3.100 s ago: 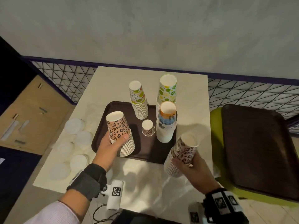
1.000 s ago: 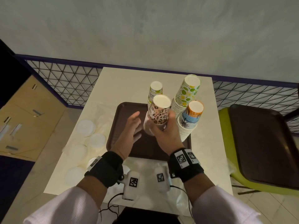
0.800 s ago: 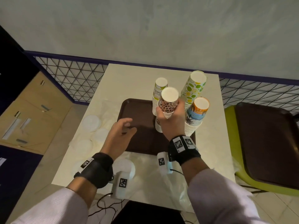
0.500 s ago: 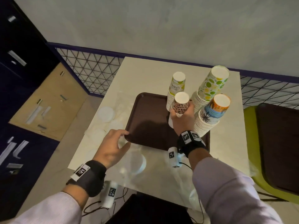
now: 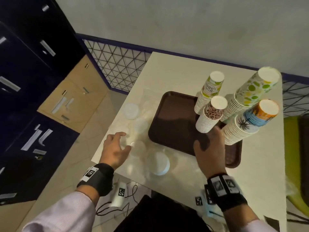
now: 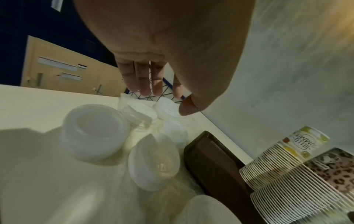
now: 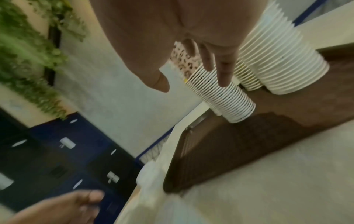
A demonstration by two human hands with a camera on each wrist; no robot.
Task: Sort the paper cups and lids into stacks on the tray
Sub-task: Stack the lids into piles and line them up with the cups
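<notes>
Cups stacked upper right on tray, leaving room. Right hand relaxed, apparently empty. Left hand open over lids, lower centre, ready to gather.

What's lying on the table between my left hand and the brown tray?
Loose white lids scattered on the table, seen in the head view, between the left hand and the brown tray.

- Head view: high, looking steeply down over the table and brown tray, both forearms in frame.
- Left wrist view: close under the palm, facing along the fingers toward the lids.
- Right wrist view: close, blurred, facing the leopard-print cup stack.
- Shared by all three views: the tray and leopard-print stack.
</notes>
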